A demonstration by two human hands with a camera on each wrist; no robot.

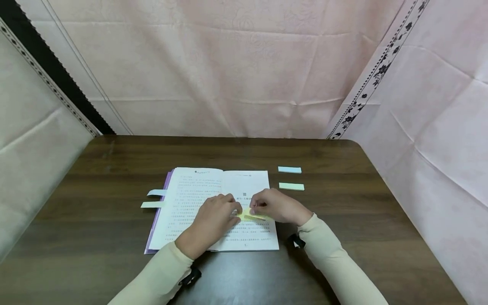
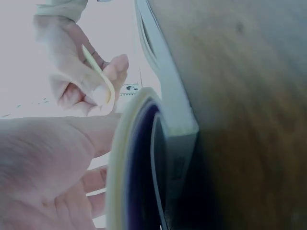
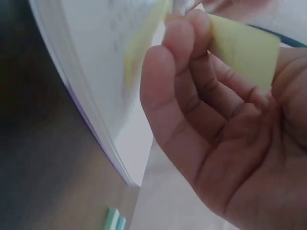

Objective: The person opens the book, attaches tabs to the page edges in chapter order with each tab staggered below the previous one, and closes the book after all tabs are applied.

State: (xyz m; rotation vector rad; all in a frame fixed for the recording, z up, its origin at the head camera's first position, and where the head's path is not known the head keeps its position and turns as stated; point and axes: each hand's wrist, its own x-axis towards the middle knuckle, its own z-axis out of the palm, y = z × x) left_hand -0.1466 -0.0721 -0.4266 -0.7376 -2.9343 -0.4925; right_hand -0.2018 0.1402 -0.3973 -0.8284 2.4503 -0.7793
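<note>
Both hands meet over the open book (image 1: 217, 207). The right hand (image 1: 280, 206) pinches a yellow note (image 1: 251, 216) by one end, keeping it taut. The left hand (image 1: 213, 220) presses flat at 9 o'clock of the note, steadying the page. Two pads (image 1: 290, 178) wait at 2 o'clock.

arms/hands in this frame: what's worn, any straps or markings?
Both arms wear long cream sleeves ending at the wrists: left sleeve, right sleeve. A black strap sits under each wrist: left strap, right strap. The left hand and right hand are bare: no gloves; rings cannot be told.
</note>
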